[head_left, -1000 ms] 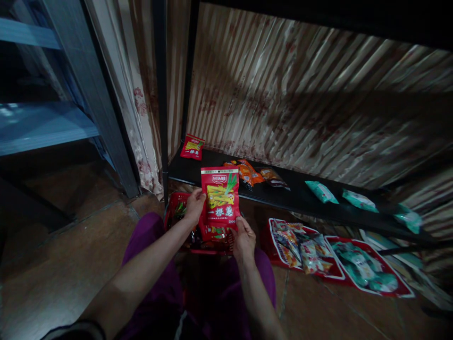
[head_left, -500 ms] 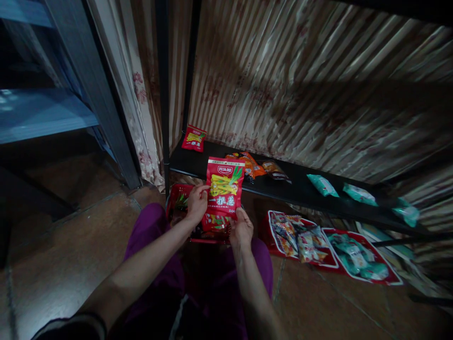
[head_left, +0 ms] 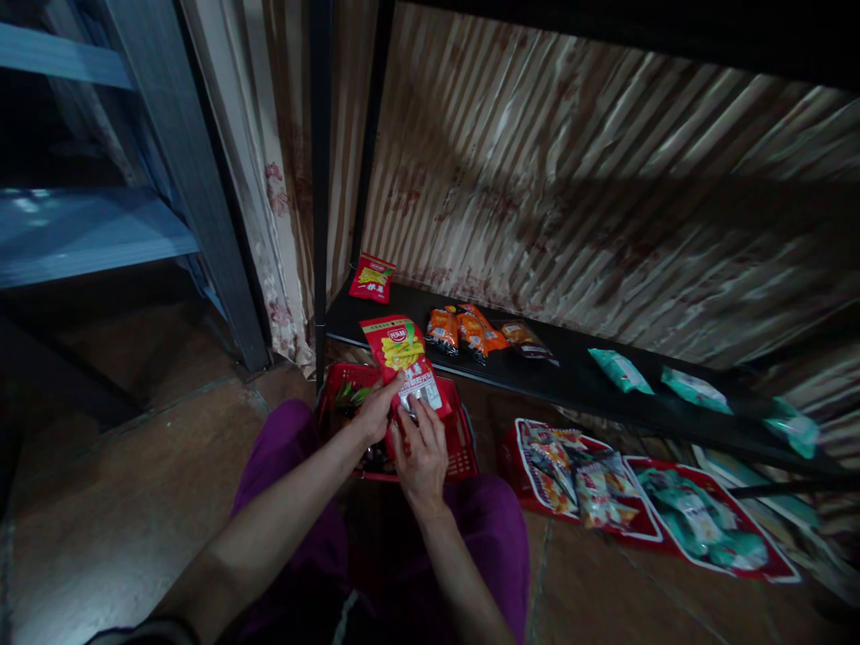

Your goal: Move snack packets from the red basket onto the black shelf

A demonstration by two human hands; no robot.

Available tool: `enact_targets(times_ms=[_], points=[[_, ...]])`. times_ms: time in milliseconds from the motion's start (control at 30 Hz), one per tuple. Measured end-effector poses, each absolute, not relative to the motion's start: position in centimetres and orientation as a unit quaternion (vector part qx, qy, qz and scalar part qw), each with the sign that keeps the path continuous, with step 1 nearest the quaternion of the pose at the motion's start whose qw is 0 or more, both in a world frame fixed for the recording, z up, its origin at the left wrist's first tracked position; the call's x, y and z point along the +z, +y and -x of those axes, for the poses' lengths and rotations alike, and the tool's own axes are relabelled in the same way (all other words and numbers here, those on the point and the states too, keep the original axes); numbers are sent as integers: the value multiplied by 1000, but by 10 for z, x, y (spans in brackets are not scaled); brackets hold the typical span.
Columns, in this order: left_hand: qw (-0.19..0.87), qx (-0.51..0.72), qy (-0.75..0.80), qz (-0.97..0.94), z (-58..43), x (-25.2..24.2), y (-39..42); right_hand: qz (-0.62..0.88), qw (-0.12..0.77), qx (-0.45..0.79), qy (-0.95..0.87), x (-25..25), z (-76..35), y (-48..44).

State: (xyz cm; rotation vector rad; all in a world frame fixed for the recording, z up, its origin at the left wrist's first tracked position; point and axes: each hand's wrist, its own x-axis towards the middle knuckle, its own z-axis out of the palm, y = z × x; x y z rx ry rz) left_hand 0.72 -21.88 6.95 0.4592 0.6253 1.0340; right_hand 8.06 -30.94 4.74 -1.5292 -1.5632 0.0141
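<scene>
My left hand pinches the lower edge of a red snack packet with yellow and green print, tilted flat over a red plastic basket. My right hand lies across the packet's lower end, fingers closed on it. A second, smaller packet of the same red kind leans at the far left corner of the black shelf. More packets lie dark inside the basket.
On the shelf lie orange packets, a brown one and three teal ones. Red trays of mixed snacks sit on the tiled floor under it. A black upright post and striped curtain stand behind.
The red packet has dropped from upright in front of the shelf to tilted low over the basket. My right hand slid from its bottom corner up onto it.
</scene>
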Motion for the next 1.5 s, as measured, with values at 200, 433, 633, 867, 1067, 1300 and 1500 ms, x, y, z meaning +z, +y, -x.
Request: enact_targets(times_ms=[200, 433, 633, 867, 1067, 1300, 1500], points=[[856, 383, 275, -211, 16, 60, -211, 660, 554, 34, -507, 56, -101, -303], [874, 289, 291, -261, 30, 47, -212, 544, 697, 430, -180, 76, -137, -275], [881, 251, 273, -294, 33, 43, -219, 486, 734, 459, -124, 92, -142, -263], [882, 238, 264, -311, 34, 42, -223, 499, 757, 416, -67, 96, -142, -255], [847, 332, 258, -326, 28, 60, -211, 507, 745, 428, -68, 95, -144, -254], [784, 445, 258, -349, 16, 87, -201, 501, 751, 426, -66, 105, -144, -256], [747, 476, 285, -367, 9, 83, -206, 506, 753, 413, -77, 105, -143, -256]])
